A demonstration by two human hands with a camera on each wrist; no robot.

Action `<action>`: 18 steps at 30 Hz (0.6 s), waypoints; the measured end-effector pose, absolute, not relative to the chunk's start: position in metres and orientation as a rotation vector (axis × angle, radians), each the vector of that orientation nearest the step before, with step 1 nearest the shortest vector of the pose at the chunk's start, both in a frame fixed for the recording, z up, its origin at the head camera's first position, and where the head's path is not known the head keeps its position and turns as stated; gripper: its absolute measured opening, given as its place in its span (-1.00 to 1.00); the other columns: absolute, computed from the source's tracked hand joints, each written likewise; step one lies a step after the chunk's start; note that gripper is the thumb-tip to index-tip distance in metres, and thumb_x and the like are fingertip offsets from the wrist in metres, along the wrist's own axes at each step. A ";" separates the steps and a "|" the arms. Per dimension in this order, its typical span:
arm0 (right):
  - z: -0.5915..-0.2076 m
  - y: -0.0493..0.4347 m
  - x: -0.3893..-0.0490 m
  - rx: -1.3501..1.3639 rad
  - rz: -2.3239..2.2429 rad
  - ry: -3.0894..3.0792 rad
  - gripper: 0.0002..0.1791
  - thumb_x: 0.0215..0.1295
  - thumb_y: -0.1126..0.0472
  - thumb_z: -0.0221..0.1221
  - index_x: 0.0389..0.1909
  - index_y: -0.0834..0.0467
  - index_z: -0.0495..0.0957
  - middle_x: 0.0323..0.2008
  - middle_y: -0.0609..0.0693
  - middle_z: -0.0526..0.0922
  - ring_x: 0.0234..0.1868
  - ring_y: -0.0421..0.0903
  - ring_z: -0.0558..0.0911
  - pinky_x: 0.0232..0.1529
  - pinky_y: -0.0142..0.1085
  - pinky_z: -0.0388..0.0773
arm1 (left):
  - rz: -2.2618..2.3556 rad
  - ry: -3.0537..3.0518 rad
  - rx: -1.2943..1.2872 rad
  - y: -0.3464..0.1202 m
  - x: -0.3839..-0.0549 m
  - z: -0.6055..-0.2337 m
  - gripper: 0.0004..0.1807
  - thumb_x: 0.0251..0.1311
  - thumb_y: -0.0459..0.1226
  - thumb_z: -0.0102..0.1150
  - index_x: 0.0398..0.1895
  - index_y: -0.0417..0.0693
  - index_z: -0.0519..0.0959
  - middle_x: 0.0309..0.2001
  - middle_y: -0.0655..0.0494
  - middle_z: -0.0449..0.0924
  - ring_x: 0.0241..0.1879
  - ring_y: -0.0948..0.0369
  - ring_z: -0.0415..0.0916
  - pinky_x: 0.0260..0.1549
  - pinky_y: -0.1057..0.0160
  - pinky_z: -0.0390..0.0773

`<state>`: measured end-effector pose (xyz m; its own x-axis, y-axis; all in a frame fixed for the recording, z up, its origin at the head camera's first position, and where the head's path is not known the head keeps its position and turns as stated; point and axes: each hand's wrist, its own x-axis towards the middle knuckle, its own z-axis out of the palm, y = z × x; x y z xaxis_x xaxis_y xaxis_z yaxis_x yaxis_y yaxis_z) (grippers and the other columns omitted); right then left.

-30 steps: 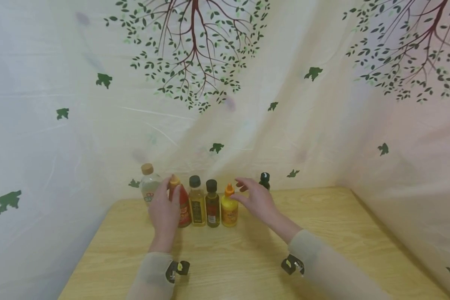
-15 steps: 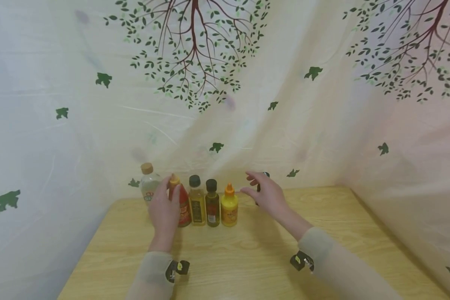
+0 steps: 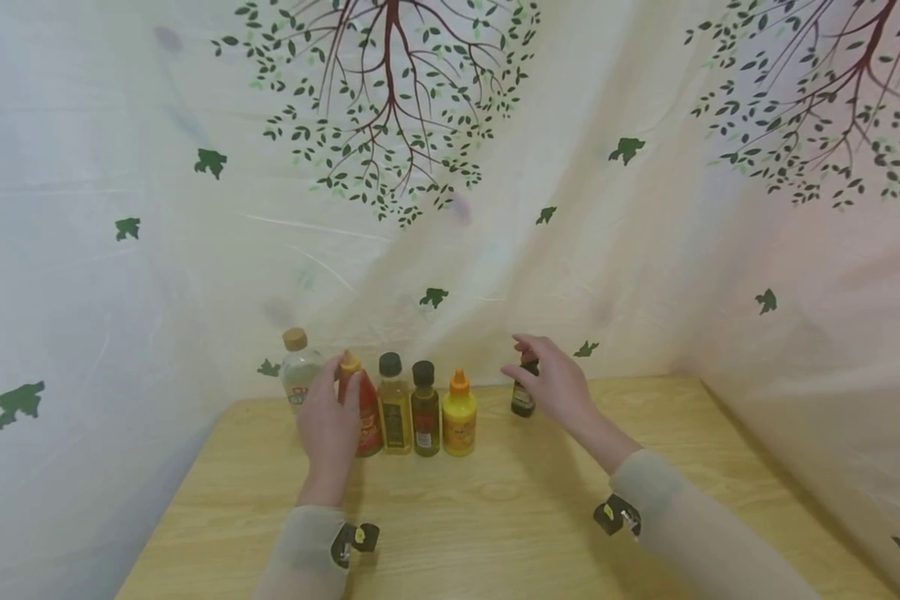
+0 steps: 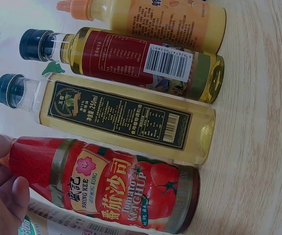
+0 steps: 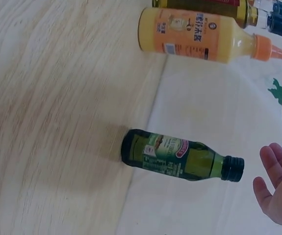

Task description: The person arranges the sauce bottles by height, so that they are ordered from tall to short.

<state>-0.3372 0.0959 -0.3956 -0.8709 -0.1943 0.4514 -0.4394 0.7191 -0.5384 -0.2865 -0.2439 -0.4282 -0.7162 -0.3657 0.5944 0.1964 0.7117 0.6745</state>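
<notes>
My left hand (image 3: pixel 328 425) holds the upper end of a red tomato ketchup bottle (image 4: pixel 126 186), thumb and fingers about its orange cap. The bottle stands upright on the table, partly hidden by that hand in the head view. My right hand (image 3: pixel 558 387) is over the right part of the table, fingers loosely spread and holding nothing. Nearest to it is a small dark green glass bottle (image 5: pixel 177 154) with a black cap, upright near the back edge. In the right wrist view, the fingertips (image 5: pixel 262 188) are just beyond that cap, with a gap between.
Right of the ketchup stand a pale oil bottle (image 3: pixel 394 417), a darker oil bottle (image 3: pixel 424 421) and a yellow squeeze bottle (image 3: pixel 459 425) with an orange nozzle. A clear bottle (image 3: pixel 296 367) with a tan cap is behind my left hand. A printed curtain (image 3: pixel 435 250) hangs behind the wooden table (image 3: pixel 450 525).
My right hand has moved right, from beside the yellow squeeze bottle to the small green bottle, which now shows more. The left hand stays on the ketchup bottle.
</notes>
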 end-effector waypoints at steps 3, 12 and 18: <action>-0.395 0.101 -0.340 0.470 0.922 -2.563 -0.31 0.51 0.00 0.44 0.51 0.22 0.52 0.16 0.15 0.71 0.10 0.11 0.71 0.00 0.10 0.67 | -0.964 -2.163 0.122 -0.244 -0.286 -0.428 -0.54 0.61 -0.18 0.31 0.44 -0.13 0.57 0.24 -0.20 0.72 0.25 -0.21 0.65 0.26 -0.30 0.59; -0.395 0.114 -0.348 0.417 0.948 -2.592 -0.27 0.54 -0.06 0.41 0.55 0.20 0.48 0.33 0.19 0.64 0.28 0.21 0.66 0.25 0.25 0.61 | -0.965 -2.167 0.125 -0.243 -0.286 -0.428 -0.54 0.60 -0.19 0.32 0.43 -0.14 0.57 0.24 -0.20 0.72 0.25 -0.21 0.65 0.27 -0.29 0.58; -0.399 0.120 -0.354 0.400 0.938 -2.591 -0.28 0.55 -0.04 0.40 0.56 0.22 0.47 0.37 0.19 0.62 0.32 0.21 0.63 0.26 0.24 0.60 | -0.974 -2.163 0.122 -0.243 -0.285 -0.426 -0.54 0.59 -0.19 0.32 0.43 -0.14 0.58 0.24 -0.21 0.72 0.26 -0.22 0.65 0.28 -0.29 0.58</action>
